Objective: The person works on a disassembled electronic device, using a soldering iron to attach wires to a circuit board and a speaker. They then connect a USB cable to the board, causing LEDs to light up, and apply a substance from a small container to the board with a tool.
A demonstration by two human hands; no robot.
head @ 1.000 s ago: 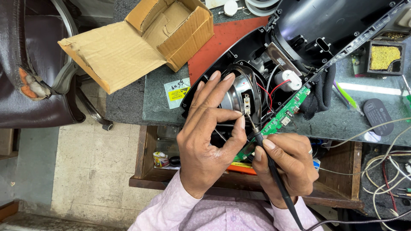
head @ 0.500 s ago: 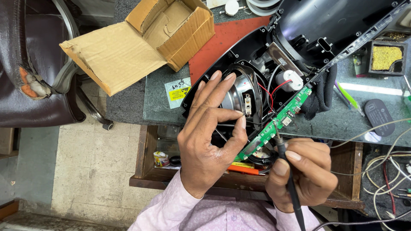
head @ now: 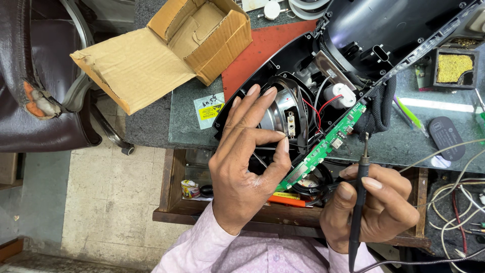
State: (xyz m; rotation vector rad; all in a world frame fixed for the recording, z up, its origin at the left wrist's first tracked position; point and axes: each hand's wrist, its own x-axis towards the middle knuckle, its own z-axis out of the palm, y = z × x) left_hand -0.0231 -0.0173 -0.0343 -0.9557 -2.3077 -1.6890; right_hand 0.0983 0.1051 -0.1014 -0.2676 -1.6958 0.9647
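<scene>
At the far left we see a worn brown leather chair point(head: 35, 101) standing on the tiled floor, and just right of it an open cardboard box point(head: 172, 45) resting on the dark desk point(head: 151, 126), its flap hanging over the desk's edge. Next to the box lie a yellow sticker point(head: 209, 110) and a red mat point(head: 262, 50). Our left hand point(head: 250, 162) comes up from the lower middle with its fingers spread over the round metal speaker point(head: 283, 108) inside the opened black speaker housing point(head: 364, 35); thumb and forefinger are pinched together, and we cannot tell whether they hold a thin wire or only touch. Against the base of that thumb leans the long green circuit board point(head: 326, 146), which runs slanted up and to the right toward a white cylindrical part point(head: 339, 95) fed by red wires. Below the hands an open wooden drawer point(head: 177, 192) holds small items, among them an orange tool point(head: 288, 200). Our right hand point(head: 376, 210) is closed around a black soldering iron point(head: 358, 202), held like a pen, its tip pointing up and standing just beside the upper end of the board, apart from it. Farther right on the desk sit a tray with a yellow sponge point(head: 453, 68), a dark oval remote point(head: 447, 137) and a tangle of pale cables point(head: 465, 192).
</scene>
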